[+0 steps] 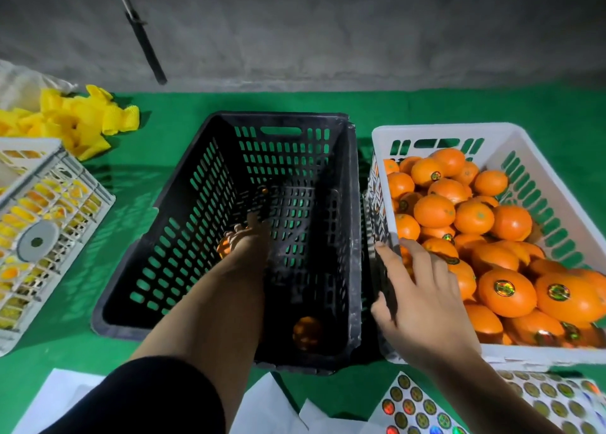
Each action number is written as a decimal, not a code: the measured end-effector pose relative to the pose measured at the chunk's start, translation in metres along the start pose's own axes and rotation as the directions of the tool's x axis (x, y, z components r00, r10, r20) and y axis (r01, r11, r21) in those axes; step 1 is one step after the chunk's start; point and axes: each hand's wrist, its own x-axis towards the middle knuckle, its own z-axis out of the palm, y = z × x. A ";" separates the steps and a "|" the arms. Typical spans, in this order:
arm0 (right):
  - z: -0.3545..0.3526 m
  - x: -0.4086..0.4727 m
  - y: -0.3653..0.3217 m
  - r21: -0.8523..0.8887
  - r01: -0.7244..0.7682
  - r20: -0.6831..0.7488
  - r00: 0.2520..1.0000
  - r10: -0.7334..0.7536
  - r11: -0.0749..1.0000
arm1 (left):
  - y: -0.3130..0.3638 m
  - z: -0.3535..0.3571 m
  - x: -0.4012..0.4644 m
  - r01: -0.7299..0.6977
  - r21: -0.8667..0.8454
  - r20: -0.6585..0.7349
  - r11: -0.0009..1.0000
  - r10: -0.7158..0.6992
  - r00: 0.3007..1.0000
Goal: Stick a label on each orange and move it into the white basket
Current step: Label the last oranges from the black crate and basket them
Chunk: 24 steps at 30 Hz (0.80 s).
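From the head camera, the left hand (pixel 244 237) is deep inside the black crate (pixel 226 322), fingers curled around an unlabelled orange (pixel 224 246) near the crate's left wall; the grip looks closed on it, though the fruit is mostly hidden behind the knuckles. One more orange (pixel 307 332) sits alone on the crate floor, close to the near wall. Over on the right, the right hand (pixel 423 305) rests spread and relaxed on the near-left corner of the white basket (pixel 524 132), holding nothing and steadying the rim. That basket is already piled high with labelled oranges (pixel 506 294). Sticker sheets (pixel 416 407) lie on the green tabletop (pixel 170 145) just in front of it. The step in hand is the pick-up, and doing it well likely means lifting the fruit straight up clear of the slotted wall, then turning a smooth patch of peel upward so the right hand can peel a sticker and press it flat.
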 end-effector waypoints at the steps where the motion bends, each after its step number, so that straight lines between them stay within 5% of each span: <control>1: 0.002 0.001 -0.001 0.020 0.014 -0.023 1.000 -0.013 1.000 | -0.003 -0.003 0.000 0.057 0.067 -0.019 0.996 -0.056 0.998; 14: 0.014 0.002 0.004 0.013 0.008 -0.097 0.995 -0.006 1.000 | 0.046 -0.037 -0.002 -0.086 0.076 0.109 0.993 0.077 0.991; 18: 0.013 0.001 0.003 -0.031 0.019 -0.108 0.994 -0.023 0.999 | 0.084 -0.090 -0.018 -0.202 -0.206 -0.238 0.958 0.151 0.960; 21: 0.012 0.002 0.002 -0.050 0.012 -0.113 0.993 -0.018 0.999 | 0.102 -0.116 -0.067 -0.389 -0.380 -0.602 0.839 0.094 0.793; 24: 0.013 0.001 0.003 -0.086 0.017 -0.137 0.990 -0.029 0.996 | 0.117 -0.098 -0.141 -0.590 -0.390 -0.720 0.707 0.166 0.674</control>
